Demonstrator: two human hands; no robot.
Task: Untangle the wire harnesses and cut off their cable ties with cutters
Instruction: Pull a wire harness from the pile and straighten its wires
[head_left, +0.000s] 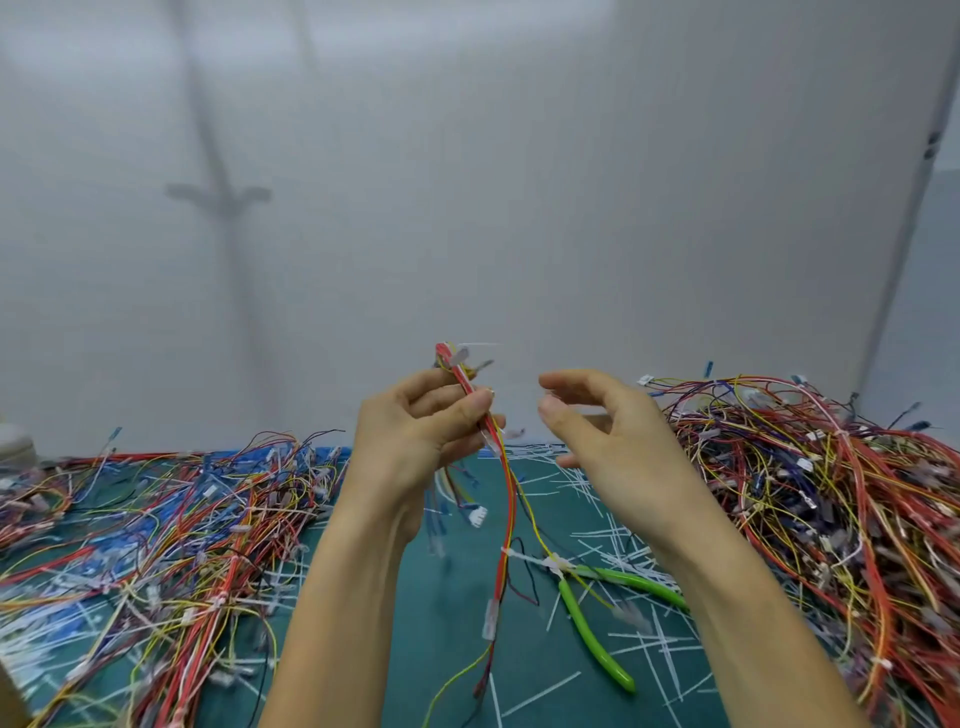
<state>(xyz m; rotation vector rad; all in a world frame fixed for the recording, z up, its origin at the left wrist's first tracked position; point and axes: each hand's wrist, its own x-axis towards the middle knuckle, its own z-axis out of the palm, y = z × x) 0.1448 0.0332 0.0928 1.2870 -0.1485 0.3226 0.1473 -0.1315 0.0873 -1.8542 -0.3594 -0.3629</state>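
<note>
Two bare forearms rise from the near edge of the counter (457, 613), which is covered by a green mat. The left hand (415, 431) pinches a red and yellow wire harness (508, 519) close to its upper end, thumb pressed over the wires, so the rest hangs down and trails onto the middle of the counter. The right hand (608, 436) is just beside it, fingers loosely curved and holding nothing. A white cable tie (514, 554) binds the harness low down, where it meets the mat, and the green-handled cutters (587, 623) lie right there, partly under the wires. A high pile of tangled harnesses (831, 493) fills the right side up to the far right corner. A flatter spread of wires (182, 519) covers the left side, and cut white tie pieces (644, 649) litter the middle. The step in hand looks like freeing this one harness before cutting. It would go best if the right hand ran down the wires to draw loose strands apart. The left hand should keep a firm pinch, so the tie comes clear. Then the cutters' tips can slip under the tie's strap alone, away from the insulation. Lifting the harness off the cutters first should avoid dragging them.
</note>
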